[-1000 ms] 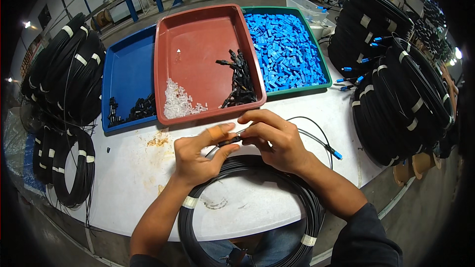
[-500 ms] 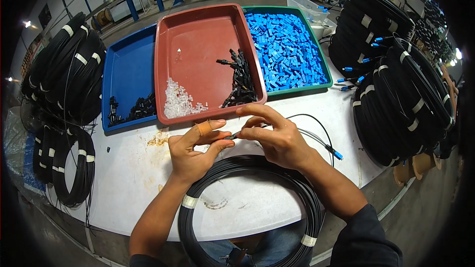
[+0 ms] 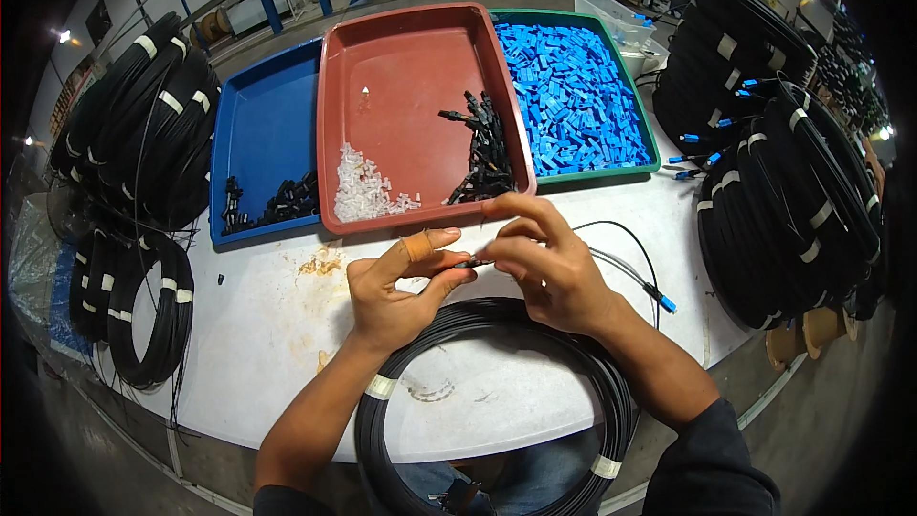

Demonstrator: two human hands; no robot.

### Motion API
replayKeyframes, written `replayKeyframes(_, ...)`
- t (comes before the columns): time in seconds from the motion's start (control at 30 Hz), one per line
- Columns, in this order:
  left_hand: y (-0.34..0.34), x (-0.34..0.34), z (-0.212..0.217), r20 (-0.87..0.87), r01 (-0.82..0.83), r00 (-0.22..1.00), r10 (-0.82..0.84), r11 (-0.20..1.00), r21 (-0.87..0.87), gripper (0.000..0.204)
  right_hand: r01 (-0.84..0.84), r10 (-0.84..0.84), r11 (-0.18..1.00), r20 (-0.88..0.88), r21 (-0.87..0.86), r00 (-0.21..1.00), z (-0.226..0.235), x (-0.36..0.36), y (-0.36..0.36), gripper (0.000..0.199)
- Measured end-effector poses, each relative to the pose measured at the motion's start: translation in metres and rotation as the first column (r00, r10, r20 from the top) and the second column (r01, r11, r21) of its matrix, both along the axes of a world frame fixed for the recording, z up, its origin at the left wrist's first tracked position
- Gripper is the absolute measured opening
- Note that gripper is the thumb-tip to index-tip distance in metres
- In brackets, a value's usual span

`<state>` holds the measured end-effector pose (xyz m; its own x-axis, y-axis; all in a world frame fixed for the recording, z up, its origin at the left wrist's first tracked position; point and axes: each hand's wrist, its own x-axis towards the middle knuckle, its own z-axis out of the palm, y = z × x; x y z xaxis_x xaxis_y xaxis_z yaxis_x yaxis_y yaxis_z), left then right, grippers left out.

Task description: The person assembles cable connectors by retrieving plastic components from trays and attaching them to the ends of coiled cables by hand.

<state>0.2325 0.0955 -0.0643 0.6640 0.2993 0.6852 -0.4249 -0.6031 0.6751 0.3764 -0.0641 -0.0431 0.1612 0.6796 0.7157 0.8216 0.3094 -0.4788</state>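
White worktable (image 3: 267, 344), workshop floor behind, both hands' (image 3: 478, 272) grip pinching small connector (image 3: 473, 263)

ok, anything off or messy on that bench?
Mostly tidy. Two oddities: a brownish stain on the white table below the blue tray, and a stray black piece lying loose outside the trays.

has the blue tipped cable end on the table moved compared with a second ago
Yes. The blue-tipped cable end has slid toward the person and slightly right, away from the green tray, ending nearer the table's front edge.
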Motion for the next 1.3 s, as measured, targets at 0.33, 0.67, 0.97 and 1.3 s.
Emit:
replayKeyframes(0.33, 0.029, -0.008, 0.029, -0.049, -0.117, 0.992, 0.114, 0.992, -0.052, 0.058, 0.032, -0.025, 0.993, 0.061, -0.116, 0.998, -0.003, -0.003, -0.003, 0.032)
replayKeyframes(0.67, 0.100, 0.013, 0.063, -0.416, -0.101, 0.850, 0.323, 0.875, 0.473, 0.020, 0.015, -0.011, 0.988, 0.025, -0.151, 1.000, -0.005, 0.000, -0.002, 0.024)
replayKeyframes(0.97, 0.115, 0.066, 0.053, -0.592, 0.267, 0.763, 0.261, 0.706, 0.656, 0.019, 0.035, -0.036, 0.981, 0.002, -0.191, 0.999, -0.006, 0.004, -0.002, 0.026)
replayKeyframes(1.3, 0.149, 0.053, 0.054, -0.570, 0.279, 0.756, 0.320, 0.631, 0.724, 0.015, 0.076, -0.070, 0.977, 0.034, -0.197, 0.997, 0.000, 0.001, -0.002, 0.029)
